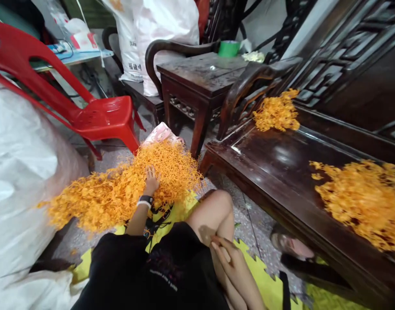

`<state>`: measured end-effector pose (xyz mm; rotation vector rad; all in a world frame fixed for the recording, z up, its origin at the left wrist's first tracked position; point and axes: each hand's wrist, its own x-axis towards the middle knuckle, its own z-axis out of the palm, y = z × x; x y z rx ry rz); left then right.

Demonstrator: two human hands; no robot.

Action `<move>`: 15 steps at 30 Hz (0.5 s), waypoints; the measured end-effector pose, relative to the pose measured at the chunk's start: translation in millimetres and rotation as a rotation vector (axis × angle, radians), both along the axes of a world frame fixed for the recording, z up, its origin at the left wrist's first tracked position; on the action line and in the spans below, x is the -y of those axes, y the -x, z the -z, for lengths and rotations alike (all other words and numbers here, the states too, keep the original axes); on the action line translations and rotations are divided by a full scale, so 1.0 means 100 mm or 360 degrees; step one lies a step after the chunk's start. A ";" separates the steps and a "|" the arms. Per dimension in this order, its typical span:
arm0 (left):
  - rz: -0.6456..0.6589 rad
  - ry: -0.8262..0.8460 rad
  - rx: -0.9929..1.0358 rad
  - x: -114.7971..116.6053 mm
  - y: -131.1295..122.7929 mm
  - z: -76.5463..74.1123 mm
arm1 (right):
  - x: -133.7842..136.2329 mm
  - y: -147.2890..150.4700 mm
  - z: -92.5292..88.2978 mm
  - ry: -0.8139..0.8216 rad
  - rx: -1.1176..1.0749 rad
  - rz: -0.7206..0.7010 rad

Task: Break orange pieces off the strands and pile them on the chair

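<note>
A big heap of orange, thin-stemmed artificial-looking flower sprigs (97, 198) spreads in front of me to the left. Lying on top of it is my left hand (151, 178), its fingers stretched out and slightly apart, with a dark band and a pale band at the wrist. My right hand (226, 255) rests by my bent leg, fingers curled in together; a small pale spot shows among them, too unclear to name. A pink patterned cloth or bag (163, 132) sticks out behind the heap. Under me is a yellow foam mat (265, 280).
On the dark wooden bench (271, 168) at right lie a small orange bunch (277, 112) and a larger one (365, 200). A red plastic chair (103, 114) stands at left beside a large white sack (20, 172). Green tape (229, 48) sits on a wooden side table (204, 71).
</note>
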<state>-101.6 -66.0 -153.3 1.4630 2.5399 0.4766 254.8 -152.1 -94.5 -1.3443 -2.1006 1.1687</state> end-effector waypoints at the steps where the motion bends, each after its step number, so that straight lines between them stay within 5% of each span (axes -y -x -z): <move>1: 0.0004 0.0028 0.0003 0.01 -0.01 0.07 | 0.01 0.00 0.06 0.0014 0.0014 -0.0014; 4: 0.0013 0.0122 0.0004 0.10 0.01 0.01 | 0.01 -0.06 0.19 0.0069 0.0100 -0.0002; 11: 0.0144 -0.0096 -0.0058 0.21 -0.12 -0.56 | -0.03 -0.19 0.38 0.0275 0.0417 -0.0038; 15: 0.0019 -0.0492 -0.0180 -0.11 -0.18 -0.50 | 0.05 -0.18 0.46 0.0346 0.0462 -0.0096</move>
